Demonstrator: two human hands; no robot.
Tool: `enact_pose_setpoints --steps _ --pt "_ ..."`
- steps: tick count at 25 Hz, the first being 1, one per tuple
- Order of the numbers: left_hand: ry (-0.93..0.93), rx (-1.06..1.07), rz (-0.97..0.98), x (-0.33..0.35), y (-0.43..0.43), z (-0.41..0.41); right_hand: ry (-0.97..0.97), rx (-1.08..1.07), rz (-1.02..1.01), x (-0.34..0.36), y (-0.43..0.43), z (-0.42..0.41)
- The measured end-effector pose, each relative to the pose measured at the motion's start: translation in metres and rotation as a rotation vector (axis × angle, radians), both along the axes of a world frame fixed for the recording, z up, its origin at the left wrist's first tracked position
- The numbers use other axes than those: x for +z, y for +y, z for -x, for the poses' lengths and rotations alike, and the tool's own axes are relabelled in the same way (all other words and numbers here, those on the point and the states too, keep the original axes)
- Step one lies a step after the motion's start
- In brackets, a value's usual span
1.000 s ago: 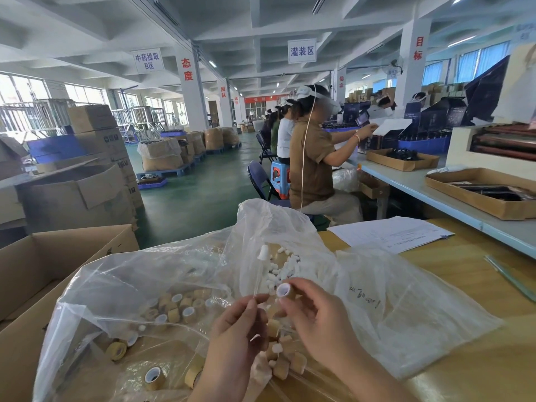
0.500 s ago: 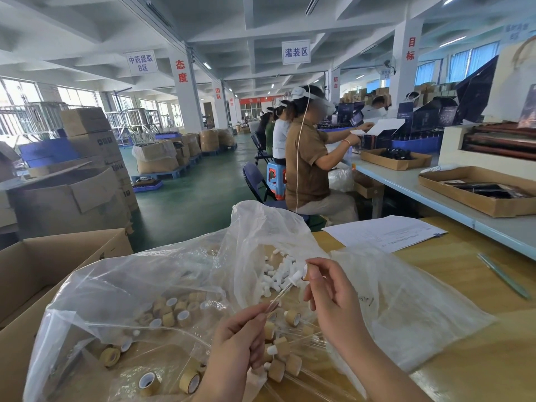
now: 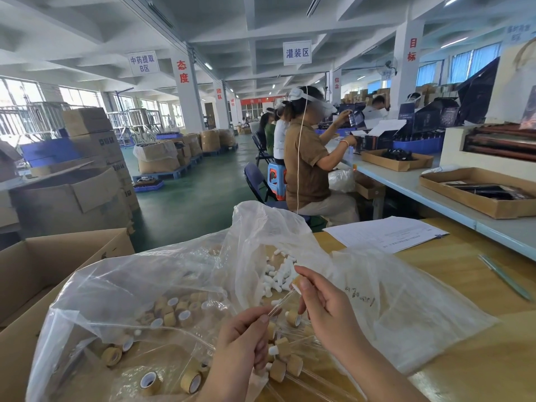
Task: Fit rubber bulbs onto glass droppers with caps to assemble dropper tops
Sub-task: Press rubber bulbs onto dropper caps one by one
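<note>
Lower centre of the frame: my left hand [image 3: 240,352] pinches the lower end of a clear glass dropper [image 3: 282,302] between thumb and fingertips, the other fingers curled in. Just to its right, my right hand [image 3: 327,311] pinches the upper end of the same dropper between thumb and forefinger. The tube slants up and to the right from one hand to the other. A small white piece sits at the tube's upper tip against my right thumb. My thumb hides most of it, so I cannot tell what it is.

Both hands hover over a large, crumpled clear plastic bag [image 3: 139,288] that fills the lower middle of the frame and lies on a wooden worktop [image 3: 470,369]. Inside the bag, left of my hands, lie loose tan caps [image 3: 174,313] with white linings. Above my hands is a pile of small white rubber bulbs [image 3: 278,275]. More tan caps and clear glass tubes lie directly under my hands.

At the left edge, an open cardboard box [image 3: 43,268] stands beside the bag. A printed sheet of paper [image 3: 385,233] lies on the worktop at centre right. Beyond it, in the middle of the frame, a seated person [image 3: 307,166] in a brown shirt works at a long pale table.
</note>
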State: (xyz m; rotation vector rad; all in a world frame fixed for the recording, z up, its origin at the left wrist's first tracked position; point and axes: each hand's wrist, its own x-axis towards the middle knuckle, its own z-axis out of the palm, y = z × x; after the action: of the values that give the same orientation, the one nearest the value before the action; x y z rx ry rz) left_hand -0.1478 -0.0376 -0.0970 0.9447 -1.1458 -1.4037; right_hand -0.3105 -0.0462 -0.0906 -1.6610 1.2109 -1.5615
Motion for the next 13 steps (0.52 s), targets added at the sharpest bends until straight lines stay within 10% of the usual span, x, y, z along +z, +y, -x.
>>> enact_pose_setpoints --steps 4,8,13 --pt "-0.075 0.024 0.046 -0.002 0.001 0.002 0.038 0.008 0.02 -0.004 0.0 -0.004" --pt "-0.676 0.245 0.465 -0.005 0.008 -0.002 0.036 -0.022 -0.032 -0.004 -0.002 0.002" --pt "-0.989 0.336 0.606 -0.001 0.011 0.0 0.256 -0.188 0.038 -0.005 -0.001 0.013"
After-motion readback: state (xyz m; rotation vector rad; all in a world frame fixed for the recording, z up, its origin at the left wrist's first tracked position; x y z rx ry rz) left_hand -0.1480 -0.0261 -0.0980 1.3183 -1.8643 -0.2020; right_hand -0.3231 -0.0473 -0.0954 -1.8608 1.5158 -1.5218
